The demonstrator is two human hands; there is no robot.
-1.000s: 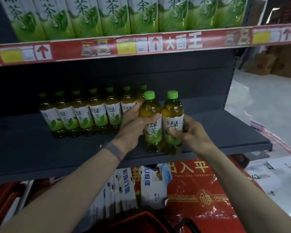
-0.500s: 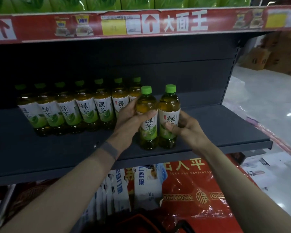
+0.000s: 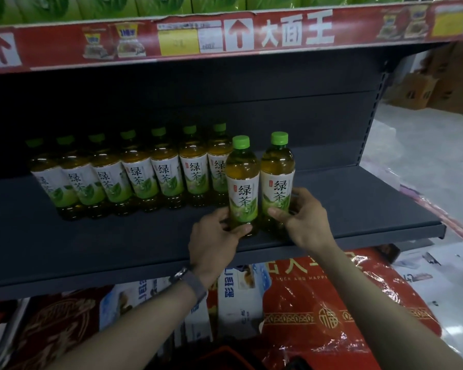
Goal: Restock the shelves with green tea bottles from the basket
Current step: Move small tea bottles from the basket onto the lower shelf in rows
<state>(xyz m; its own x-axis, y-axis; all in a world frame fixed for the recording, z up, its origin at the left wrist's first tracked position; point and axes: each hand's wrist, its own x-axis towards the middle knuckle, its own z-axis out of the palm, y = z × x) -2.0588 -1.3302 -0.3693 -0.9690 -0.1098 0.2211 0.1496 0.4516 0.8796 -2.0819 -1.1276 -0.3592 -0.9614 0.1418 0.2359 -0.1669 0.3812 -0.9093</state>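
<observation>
your left hand (image 3: 215,238) wrapped round the base of one green tea bottle (image 3: 242,186), your right hand (image 3: 304,219) gripping the second bottle (image 3: 277,180) touching beside it, both upright near the dark shelf (image 3: 358,209) front, row of seven bottles (image 3: 134,172) just behind-left, red basket (image 3: 225,359) rim down below

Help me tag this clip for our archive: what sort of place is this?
Most likely a shop aisle: a dark metal shelf lined with green-capped tea bottles, a red printed price strip on the shelf above, and stacked brown cardboard boxes beyond.
</observation>
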